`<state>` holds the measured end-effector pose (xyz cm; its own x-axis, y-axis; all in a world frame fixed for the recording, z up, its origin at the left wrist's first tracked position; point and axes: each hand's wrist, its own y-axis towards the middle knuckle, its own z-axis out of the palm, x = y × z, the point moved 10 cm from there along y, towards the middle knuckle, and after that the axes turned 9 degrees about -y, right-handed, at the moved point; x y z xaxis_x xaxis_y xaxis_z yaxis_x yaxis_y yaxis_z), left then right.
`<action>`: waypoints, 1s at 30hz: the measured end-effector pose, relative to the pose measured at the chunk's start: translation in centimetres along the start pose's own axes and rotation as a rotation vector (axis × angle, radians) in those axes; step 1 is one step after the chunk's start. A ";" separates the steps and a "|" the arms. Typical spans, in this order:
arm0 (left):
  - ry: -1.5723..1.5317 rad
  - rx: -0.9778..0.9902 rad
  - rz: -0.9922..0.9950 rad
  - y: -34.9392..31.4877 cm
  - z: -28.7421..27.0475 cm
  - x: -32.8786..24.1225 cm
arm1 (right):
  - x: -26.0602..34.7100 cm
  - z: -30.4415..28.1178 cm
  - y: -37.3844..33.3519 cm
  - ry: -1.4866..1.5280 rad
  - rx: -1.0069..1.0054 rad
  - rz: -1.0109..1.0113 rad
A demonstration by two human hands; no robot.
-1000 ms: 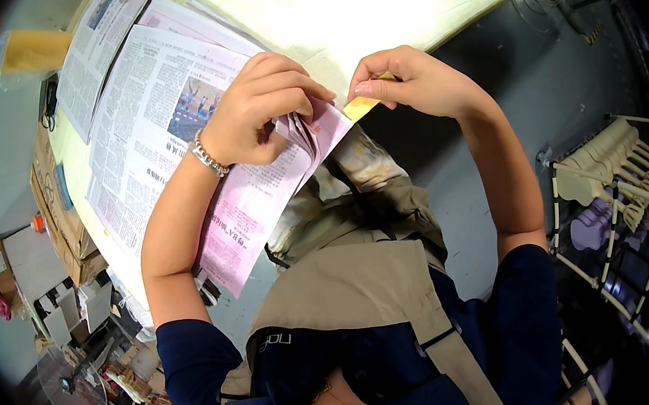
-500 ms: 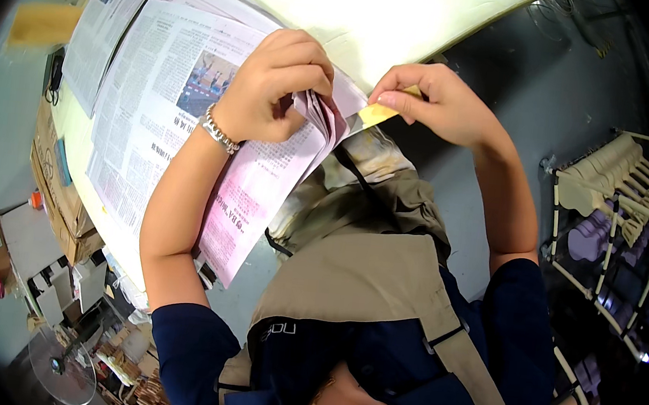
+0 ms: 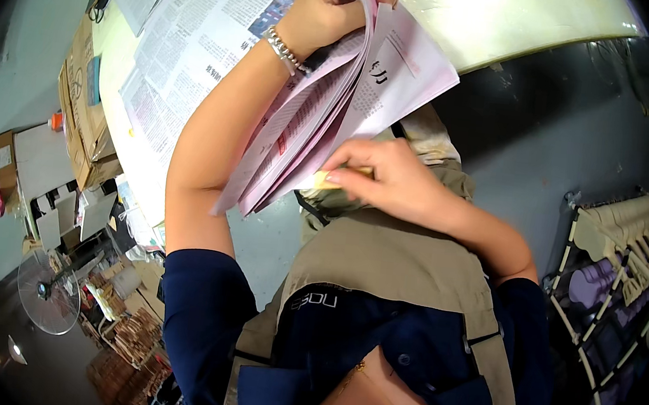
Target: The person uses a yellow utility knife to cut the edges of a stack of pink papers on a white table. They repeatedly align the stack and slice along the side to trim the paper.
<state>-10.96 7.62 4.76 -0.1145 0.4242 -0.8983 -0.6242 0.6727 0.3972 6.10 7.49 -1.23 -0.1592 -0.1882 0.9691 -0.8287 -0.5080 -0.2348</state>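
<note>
My left hand (image 3: 331, 12), with a metal band at its wrist, is closed on the upper edge of a folded pinkish newspaper (image 3: 325, 117). Several layers of it hang down beside my forearm, fanned apart, and one printed flap spreads to the right. Below and right of that flap, my right hand (image 3: 382, 177) pinches a small flat yellow piece (image 3: 325, 179), whose kind I cannot make out. Its tip lies close to the paper's lower right edge; whether they touch is unclear. More newspaper sheets (image 3: 191, 41) lie on the pale table under my left arm.
The pale table (image 3: 506, 25) curves along the top. Cardboard boxes (image 3: 84, 101) stand beyond its left side. A fan (image 3: 49, 291) and stacked brown goods (image 3: 136, 337) are at lower left. A pipe-frame rack (image 3: 606, 284) with cream and purple pieces stands at the right.
My left hand has lifted the newspaper up and to the right, and its layers have opened out. My right hand has come down and left, toward my apron, with the yellow piece.
</note>
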 end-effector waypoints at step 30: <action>0.684 0.406 0.186 -0.2 7.5 -2.0 | -2.9 -13.2 -6.9 0.656 -0.629 -0.012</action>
<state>-4.83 11.16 7.92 -0.7170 0.1747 -0.6748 -0.2350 0.8509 0.4699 5.18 22.66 -1.45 -0.2627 0.4286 0.8645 -0.9416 0.0818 -0.3267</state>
